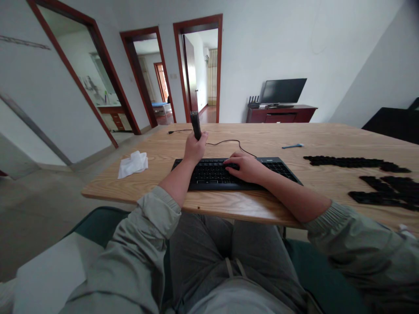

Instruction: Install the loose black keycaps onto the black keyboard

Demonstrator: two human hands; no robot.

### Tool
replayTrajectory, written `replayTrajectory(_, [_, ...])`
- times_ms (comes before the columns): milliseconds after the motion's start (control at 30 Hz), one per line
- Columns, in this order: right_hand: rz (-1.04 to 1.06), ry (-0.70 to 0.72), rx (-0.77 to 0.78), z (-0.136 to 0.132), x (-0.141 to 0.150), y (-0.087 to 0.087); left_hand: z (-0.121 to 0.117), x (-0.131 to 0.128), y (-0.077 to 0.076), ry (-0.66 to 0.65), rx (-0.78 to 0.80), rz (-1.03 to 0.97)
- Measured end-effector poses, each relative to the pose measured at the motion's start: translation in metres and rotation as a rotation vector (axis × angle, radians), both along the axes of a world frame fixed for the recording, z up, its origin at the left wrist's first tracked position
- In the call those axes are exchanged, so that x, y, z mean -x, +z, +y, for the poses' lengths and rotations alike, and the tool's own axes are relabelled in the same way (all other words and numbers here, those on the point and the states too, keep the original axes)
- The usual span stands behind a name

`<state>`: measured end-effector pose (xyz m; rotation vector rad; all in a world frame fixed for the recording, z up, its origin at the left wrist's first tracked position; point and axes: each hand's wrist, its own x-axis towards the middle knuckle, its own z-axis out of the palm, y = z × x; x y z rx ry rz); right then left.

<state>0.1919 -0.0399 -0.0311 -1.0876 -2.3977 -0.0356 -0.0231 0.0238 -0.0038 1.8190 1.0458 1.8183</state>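
My left hand [195, 149] is shut around a black cylindrical handheld object [195, 124], which stands upright above the keyboard's left end. My right hand [244, 168] rests on the keys of a black computer keyboard [209, 175], its fingers curved and holding nothing I can see. A thin black cable [229, 141] runs across the wooden table behind the keyboard. To the right lie several rows of loose black pieces [343, 162], possibly keycaps, though they are too small to tell. A small blue tool [292, 146] lies beyond them.
A crumpled white tissue [132, 165] lies on the wooden table [137, 183] left of the keyboard. Beyond the table's far edge stand a dark red cabinet [281, 114] with a monitor [283, 90] and open doorways. My knees are below the near edge.
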Motion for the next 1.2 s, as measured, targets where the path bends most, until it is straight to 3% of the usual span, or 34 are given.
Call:
replayTrajectory(233, [-0.055,-0.068,0.051,-0.011,-0.005,0.018,0.000,0.000,-0.001,-0.023,0.017,0.032])
replayTrajectory(400, [-0.204,0.029,0.013,-0.021,-0.012,0.022,-0.004,0.000,0.001,-0.021,0.028,0.070])
replayTrajectory(533, [-0.360,-0.019,-0.028,-0.022,-0.037,0.028,-0.006,-0.001,0.002,0.005,0.050,0.085])
replayTrajectory(667, [-0.395,-0.213,-0.046,-0.013,-0.116,0.053,-0.007,-0.003,0.002,0.027,0.064,0.096])
replayTrajectory(767, [-0.341,-0.637,0.051,-0.008,-0.204,0.068,-0.007,-0.004,0.003,0.056,0.066,0.093])
replayTrajectory(833, [-0.261,-0.796,0.169,-0.009,-0.264,0.070,-0.007,-0.004,0.003,0.065,0.066,0.096])
replayTrajectory(900, [-0.158,-0.951,0.336,-0.013,-0.316,0.065,-0.007,-0.003,0.003,0.065,0.061,0.099])
replayTrajectory(1000, [-0.125,-1.065,0.445,-0.022,-0.371,0.049,-0.007,-0.003,0.002,0.062,0.053,0.101])
replayTrajectory(1100, [-0.107,-1.077,0.374,-0.027,-0.402,0.026,-0.008,-0.004,0.002,0.064,0.066,0.120])
replayTrajectory(1200, [-0.058,-0.972,0.277,-0.027,-0.423,0.003,-0.008,-0.003,0.002,0.066,0.071,0.136])
